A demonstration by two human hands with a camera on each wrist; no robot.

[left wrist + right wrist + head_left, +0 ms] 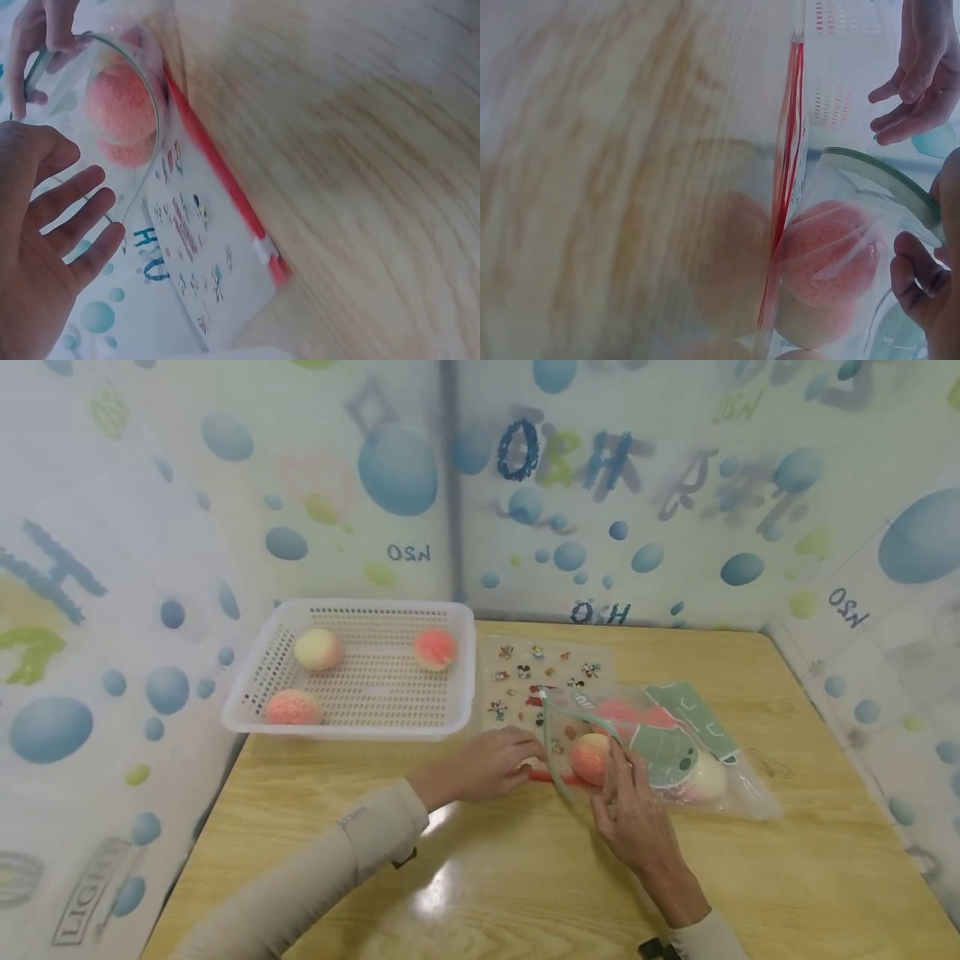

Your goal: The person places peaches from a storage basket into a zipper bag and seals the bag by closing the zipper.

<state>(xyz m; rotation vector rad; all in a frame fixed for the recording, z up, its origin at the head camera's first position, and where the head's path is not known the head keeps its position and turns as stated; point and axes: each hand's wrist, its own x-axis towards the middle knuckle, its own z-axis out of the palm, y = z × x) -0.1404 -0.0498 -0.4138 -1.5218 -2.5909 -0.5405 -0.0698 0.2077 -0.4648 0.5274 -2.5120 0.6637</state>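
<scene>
A clear zip bag (pixel 667 747) with a green edge and green print lies on the right, its mouth gaping toward the left. Inside it are several pink-and-cream peach-like balls (pixel 590 758). My right hand (pixel 637 814) pinches the green edge of that bag. At the other side of the mouth, my left hand (pixel 491 764) hovers with loosely bent fingers and nothing in them; the right wrist view shows the left fingers (pixel 922 112) apart from the edge. A flat clear bag with cartoon figures (pixel 522 672) and a red slider zip (pixel 225 176) lies partly under the green-edged bag.
A white perforated basket (pixel 352 732) stands at the back left, holding three peach-like balls (pixel 318 649) set apart. Patterned curtain walls (pixel 525 560) enclose the back and sides of the wooden table (pixel 495 893).
</scene>
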